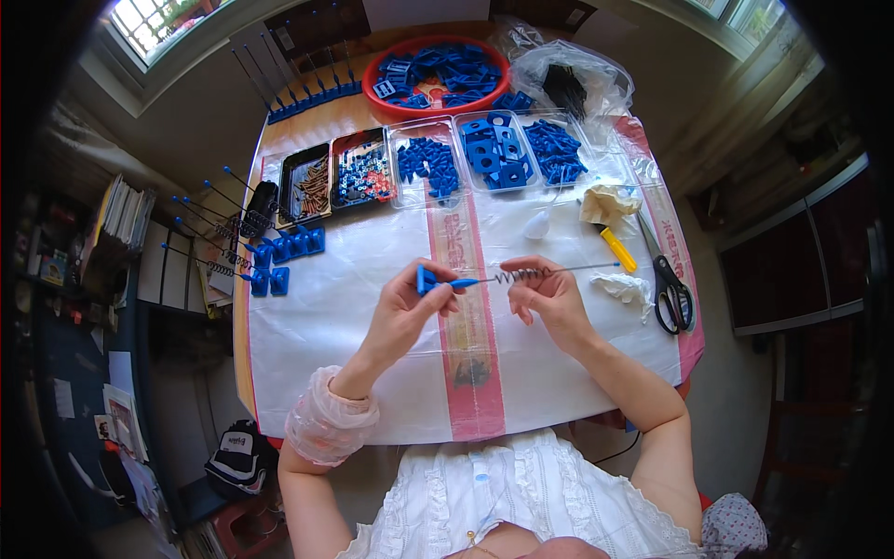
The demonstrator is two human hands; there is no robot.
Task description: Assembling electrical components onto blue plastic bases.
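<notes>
My left hand (402, 312) is closed around a blue plastic base (425, 280) with a tapered blue stem pointing right. Out of the stem runs a thin dark rod (587, 267) with a small blue tip, held nearly level above the table. A dark coil spring (510, 277) sits around the rod, next to the stem. My right hand (555, 307) pinches at the spring's right part, its fingers bent around it. The spring's end lies partly behind those fingers. Similar finished-looking pieces with springs (221, 268) and blue bases (279, 281) stand at the table's left edge.
Along the back are trays of brown screws (313, 194), nuts (354, 177), and blue parts (428, 170). Behind them stand a red basin (503, 67) and a plastic bag (605, 70). Black scissors (672, 293) and a yellow-handled tool (617, 250) lie at right. Sheeting (372, 401) covers the table.
</notes>
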